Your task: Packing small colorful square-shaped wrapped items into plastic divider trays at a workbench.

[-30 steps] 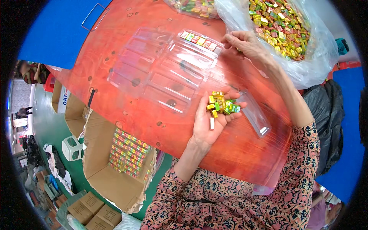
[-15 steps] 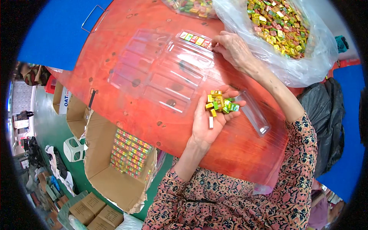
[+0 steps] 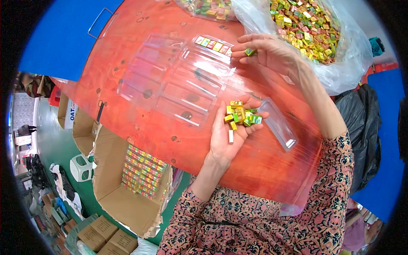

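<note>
The flattish, cupped left hand [image 3: 237,133] is palm up above the red, dark-spotted counter [image 3: 178,161], its fingers open under a loose heap of small, shiny yellow and green rectangular blocks [image 3: 239,113]; any tilt could spill that uncaged pile, and the small white rectangular block [image 3: 230,137] near the heel seems likeliest to slide toward the wrist. The right hand [image 3: 274,53] has its fingers extended and loosely spread, a single shiny green block [image 3: 250,52] lying against them; how firmly it is held cannot be told, so a careless turn might drop it. Those fingertips are just beside the end of the row of multicoloured blocks [image 3: 214,44] in the far compartment of the clear, ribbed plastic tray [image 3: 193,91]; brushing the rim could skew the row or shift the tray, which looks light. The narrow, transparent plastic trough [image 3: 278,123] near the left fingertips is easily overlooked and knocked.
</note>
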`<state>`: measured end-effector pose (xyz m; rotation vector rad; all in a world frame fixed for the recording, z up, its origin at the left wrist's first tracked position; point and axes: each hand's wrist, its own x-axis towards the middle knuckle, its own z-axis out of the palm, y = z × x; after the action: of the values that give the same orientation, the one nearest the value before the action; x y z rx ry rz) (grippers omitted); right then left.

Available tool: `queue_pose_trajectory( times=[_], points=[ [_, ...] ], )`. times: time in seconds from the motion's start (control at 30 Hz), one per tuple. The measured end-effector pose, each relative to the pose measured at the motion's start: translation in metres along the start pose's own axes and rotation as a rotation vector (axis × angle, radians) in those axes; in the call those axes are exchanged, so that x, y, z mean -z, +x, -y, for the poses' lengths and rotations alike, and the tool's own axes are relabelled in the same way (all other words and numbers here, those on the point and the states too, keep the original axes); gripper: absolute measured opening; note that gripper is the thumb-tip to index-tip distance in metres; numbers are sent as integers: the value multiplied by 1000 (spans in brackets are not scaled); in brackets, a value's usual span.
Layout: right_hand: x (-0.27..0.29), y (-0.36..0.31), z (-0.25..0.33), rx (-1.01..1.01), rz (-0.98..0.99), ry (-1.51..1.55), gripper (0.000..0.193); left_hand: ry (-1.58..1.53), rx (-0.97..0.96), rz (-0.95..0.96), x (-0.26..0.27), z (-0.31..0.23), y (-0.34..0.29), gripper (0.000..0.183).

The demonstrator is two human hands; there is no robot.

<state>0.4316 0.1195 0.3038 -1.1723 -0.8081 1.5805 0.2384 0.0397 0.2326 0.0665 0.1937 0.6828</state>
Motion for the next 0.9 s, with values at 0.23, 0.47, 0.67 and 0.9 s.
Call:
queue_pose_trajectory(
  times=[0.23,0.47,0.67,0.9],
  points=[
    [-1,-5,2,101,-113,-443,34,38,1,-18,-3,1,0,55],
    [18,13,-16,327,-169,-786,18,7,16,3,-3,3,1,55],
    [4,20,-18,533,-228,-1142,17,21,11,5,-3,2,0,55],
    [-5,27,-23,625,-132,-1223,15,18,14,-1,-4,1,0,55]
  ],
)
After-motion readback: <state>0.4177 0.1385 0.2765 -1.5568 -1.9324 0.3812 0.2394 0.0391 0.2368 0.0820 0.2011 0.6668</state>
